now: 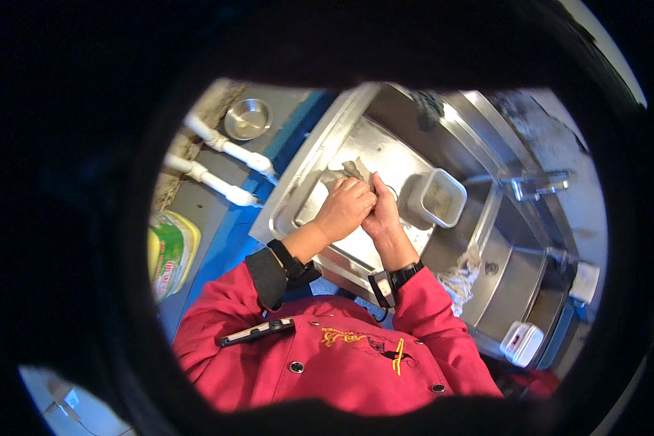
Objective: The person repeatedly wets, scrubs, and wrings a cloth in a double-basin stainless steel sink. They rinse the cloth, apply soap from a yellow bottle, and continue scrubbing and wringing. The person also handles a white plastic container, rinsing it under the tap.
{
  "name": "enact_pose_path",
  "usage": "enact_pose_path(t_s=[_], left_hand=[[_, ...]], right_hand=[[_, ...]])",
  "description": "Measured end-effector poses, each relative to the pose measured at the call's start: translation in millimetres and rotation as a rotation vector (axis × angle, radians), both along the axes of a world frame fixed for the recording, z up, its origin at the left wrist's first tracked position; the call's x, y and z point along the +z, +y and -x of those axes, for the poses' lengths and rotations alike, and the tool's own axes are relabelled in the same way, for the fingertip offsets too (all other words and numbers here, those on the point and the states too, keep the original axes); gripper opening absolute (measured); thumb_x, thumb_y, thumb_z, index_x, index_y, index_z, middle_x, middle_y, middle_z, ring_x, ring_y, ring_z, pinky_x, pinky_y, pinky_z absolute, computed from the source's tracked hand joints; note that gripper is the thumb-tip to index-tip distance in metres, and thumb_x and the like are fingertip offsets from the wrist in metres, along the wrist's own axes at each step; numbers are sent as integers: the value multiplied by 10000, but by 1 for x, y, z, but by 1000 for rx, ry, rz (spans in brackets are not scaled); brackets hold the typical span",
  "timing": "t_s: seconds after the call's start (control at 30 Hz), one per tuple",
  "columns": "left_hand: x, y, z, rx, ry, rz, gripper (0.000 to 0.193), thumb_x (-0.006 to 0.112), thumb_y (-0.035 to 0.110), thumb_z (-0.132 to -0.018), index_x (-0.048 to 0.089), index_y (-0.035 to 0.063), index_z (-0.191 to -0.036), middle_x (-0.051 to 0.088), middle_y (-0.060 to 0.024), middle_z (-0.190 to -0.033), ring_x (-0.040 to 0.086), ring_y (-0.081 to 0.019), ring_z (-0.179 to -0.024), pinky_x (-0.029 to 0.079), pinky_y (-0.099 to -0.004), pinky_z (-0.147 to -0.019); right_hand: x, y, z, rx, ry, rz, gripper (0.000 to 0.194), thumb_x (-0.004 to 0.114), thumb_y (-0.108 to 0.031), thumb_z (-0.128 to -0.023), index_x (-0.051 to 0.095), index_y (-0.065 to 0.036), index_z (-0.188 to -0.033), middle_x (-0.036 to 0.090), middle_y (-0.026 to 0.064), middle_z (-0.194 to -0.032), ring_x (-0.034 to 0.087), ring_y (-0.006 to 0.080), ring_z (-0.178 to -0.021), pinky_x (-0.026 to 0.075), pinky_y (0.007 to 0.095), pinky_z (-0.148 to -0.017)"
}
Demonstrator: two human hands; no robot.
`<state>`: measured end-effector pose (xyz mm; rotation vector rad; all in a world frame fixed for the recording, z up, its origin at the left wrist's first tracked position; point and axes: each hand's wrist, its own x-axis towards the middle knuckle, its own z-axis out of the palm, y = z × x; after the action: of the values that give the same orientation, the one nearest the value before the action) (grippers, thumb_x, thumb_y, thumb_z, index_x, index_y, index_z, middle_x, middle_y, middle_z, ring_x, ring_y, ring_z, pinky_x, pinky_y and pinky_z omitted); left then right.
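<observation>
My left hand (344,208) and my right hand (383,210) are pressed together over a stainless steel sink basin (349,242). Both are closed around a grey, limp piece of material (354,168), possibly cloth or food; part of it sticks out beyond the fingers. What lies between the palms is hidden. Below the hands is a shiny metal tray (379,143) in the basin. Just right of my right hand stands a square translucent plastic container (443,199) with pale contents under what looks like liquid.
A faucet (537,184) rises behind the sink. A wet whitish rag (463,278) hangs over the divider to a second basin (488,267). White pipes (226,188), a round metal bowl (248,119) and a yellow-green tub (173,253) are at left; a lidded plastic box (522,343) is at lower right.
</observation>
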<state>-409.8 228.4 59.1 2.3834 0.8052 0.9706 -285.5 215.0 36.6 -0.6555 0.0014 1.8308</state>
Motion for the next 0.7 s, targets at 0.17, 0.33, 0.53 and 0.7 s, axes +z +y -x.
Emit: enact_pose_path(t_s=[0.17,0.33,0.53,0.7], left_hand=[[32,-51,-47,-26,-81,-147,72,648,99,-728,604,65,-772,578,-64,-1086,466,-285,-1104,334,-431,-957],[11,-87,-99,72,-593,574,235,588,196,-889,520,41,-1053,402,-169,-1360,385,-288,-1235,288,-400,-1049],[15,-183,-191,-105,-413,650,416,520,196,-939,435,-29,-1279,287,-192,-1473,341,-244,-1316,282,-318,-1049],[0,-156,-246,143,-364,602,367,438,196,-957,439,46,-1292,570,-203,-1207,604,-315,-1016,463,-385,-850]], right_hand=[[22,-53,-55,-271,-102,-128,437,316,-336,-1001,435,-36,-1295,540,163,-1236,555,289,-1109,451,433,-970],[38,-110,-104,-389,26,-68,428,327,-344,-998,500,-38,-1243,588,126,-1176,586,260,-1049,474,406,-929],[21,-173,-152,-537,-252,-112,407,352,-342,-1001,472,-55,-1264,581,104,-1166,585,212,-1012,482,355,-900],[45,-236,-161,-494,-266,-144,394,365,-240,-1003,343,-101,-1371,484,106,-1294,515,216,-1126,439,362,-947]])
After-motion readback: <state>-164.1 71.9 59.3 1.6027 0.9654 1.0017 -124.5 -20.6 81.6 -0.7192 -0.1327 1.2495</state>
